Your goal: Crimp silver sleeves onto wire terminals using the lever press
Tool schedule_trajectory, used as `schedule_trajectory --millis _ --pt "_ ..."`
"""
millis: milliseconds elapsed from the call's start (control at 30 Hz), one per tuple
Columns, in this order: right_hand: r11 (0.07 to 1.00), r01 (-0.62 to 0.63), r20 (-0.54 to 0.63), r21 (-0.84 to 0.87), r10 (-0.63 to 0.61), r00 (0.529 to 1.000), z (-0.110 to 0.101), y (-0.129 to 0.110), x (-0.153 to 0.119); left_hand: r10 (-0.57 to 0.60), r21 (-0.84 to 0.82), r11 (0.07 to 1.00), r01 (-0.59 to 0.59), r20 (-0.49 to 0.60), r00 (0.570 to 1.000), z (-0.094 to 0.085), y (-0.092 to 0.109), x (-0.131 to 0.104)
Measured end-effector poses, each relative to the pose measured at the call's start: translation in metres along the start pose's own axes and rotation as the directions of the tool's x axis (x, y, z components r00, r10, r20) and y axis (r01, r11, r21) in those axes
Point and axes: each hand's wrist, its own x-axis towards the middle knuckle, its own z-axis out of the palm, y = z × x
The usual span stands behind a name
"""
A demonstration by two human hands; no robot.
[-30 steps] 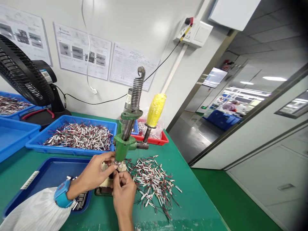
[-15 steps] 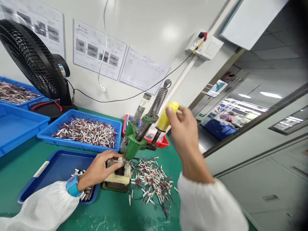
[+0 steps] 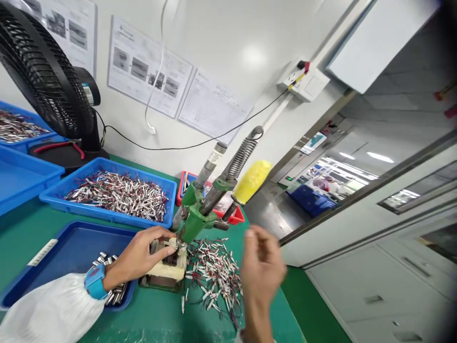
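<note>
A green hand press [image 3: 194,216] with a coil spring and a yellow-wrapped lever handle [image 3: 253,182] stands on the green table. My left hand [image 3: 144,252], a blue band at its wrist, rests at the press base [image 3: 166,271]. Its thumb and fingers close in under the ram on something too small and hidden to make out. Below the yellow handle and apart from it is my right hand [image 3: 262,267], slightly blurred, fingers loosely curled, with nothing seen in it. Right of the base lies a pile of small silvery parts with red and black wires [image 3: 217,274].
Short metal cylinders [image 3: 116,293] lie in a dark blue tray [image 3: 78,238] at left. Behind it, a blue bin [image 3: 107,216] holds many wired parts. A black fan [image 3: 46,71], red-handled pliers [image 3: 59,145] and a red tray [image 3: 235,218] stand further back.
My right hand has let go of the yellow handle and moved down toward the wired pile. My left hand stays at the press base. The view has shifted slightly.
</note>
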Motion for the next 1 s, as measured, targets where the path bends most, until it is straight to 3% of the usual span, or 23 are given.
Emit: schedule_trajectory --millis 33,67,133,300,500,800,900,1000 --pt "0.995 0.011 0.235 -0.095 0.012 0.972 0.006 0.025 -0.012 -0.005 -0.004 1.0 0.005 0.001 1.0 0.0 0.0 0.0" --pt "0.984 0.039 0.403 -0.177 0.036 0.915 0.013 0.047 -0.025 -0.013 -0.007 1.0 0.013 -0.002 1.0 0.001 -0.001 0.0" --pt "0.965 0.061 0.529 -0.255 0.086 0.844 0.029 0.078 -0.049 -0.025 -0.01 1.0 0.025 -0.009 1.0 0.001 -0.001 0.0" --pt "0.968 -0.033 0.43 -0.248 0.141 0.892 0.057 0.098 -0.063 -0.017 0.012 1.0 0.017 -0.007 1.0 0.001 -0.003 0.0" --pt "0.96 -0.28 0.268 0.01 0.267 0.926 0.06 0.117 -0.06 -0.034 0.058 0.998 0.035 -0.011 0.999 -0.001 -0.002 -0.001" --pt "0.728 -0.505 0.211 0.464 0.463 0.861 0.052 0.115 -0.059 -0.065 0.06 0.996 0.068 -0.051 0.997 0.008 0.006 0.001" --pt "0.622 -0.555 0.25 0.553 0.511 0.822 0.05 0.116 -0.058 -0.119 -0.03 0.993 0.118 -0.027 0.993 0.015 0.015 0.009" --pt "0.543 -0.579 0.274 0.608 0.541 0.795 0.051 0.117 -0.057 -0.178 -0.2 0.962 0.187 0.064 0.982 0.016 0.022 0.014"
